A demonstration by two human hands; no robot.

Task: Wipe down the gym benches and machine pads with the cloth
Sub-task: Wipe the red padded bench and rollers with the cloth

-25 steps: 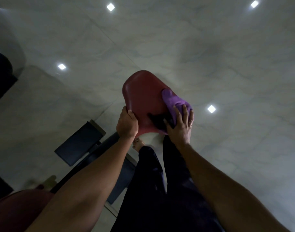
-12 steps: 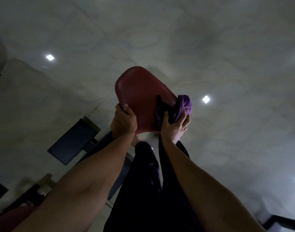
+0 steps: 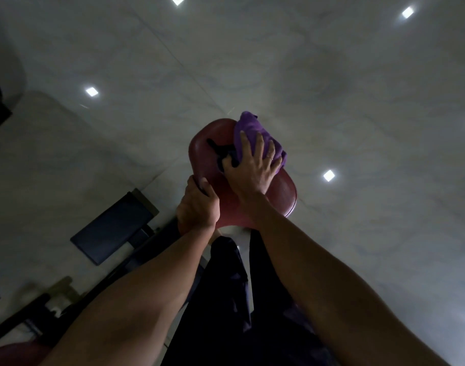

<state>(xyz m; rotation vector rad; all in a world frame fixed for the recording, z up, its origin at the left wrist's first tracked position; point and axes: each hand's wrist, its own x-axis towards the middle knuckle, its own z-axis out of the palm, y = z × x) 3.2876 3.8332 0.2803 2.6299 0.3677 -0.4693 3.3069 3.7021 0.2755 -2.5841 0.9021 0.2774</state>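
A small dark-red seat pad (image 3: 282, 192) stands in front of me at centre, seen from above. My left hand (image 3: 197, 207) grips its near left edge, thumb lying over the top. My right hand (image 3: 252, 165) lies flat with spread fingers on a purple cloth (image 3: 248, 125) and presses it against the far part of the pad. A dark fold of the cloth shows by the thumb. The cloth's far end sticks out past the pad's far rim.
A dark rectangular pad (image 3: 112, 228) on a black frame (image 3: 136, 260) stands to the left. Another dark-red pad (image 3: 12, 355) shows at the bottom left corner. My legs in dark trousers (image 3: 226, 299) are below the seat. The glossy pale floor (image 3: 358, 128) reflects ceiling lights.
My right hand slid the cloth from the pad's near right edge up to its far part and flattened out over it. The left hand kept its grip on the pad's edge.
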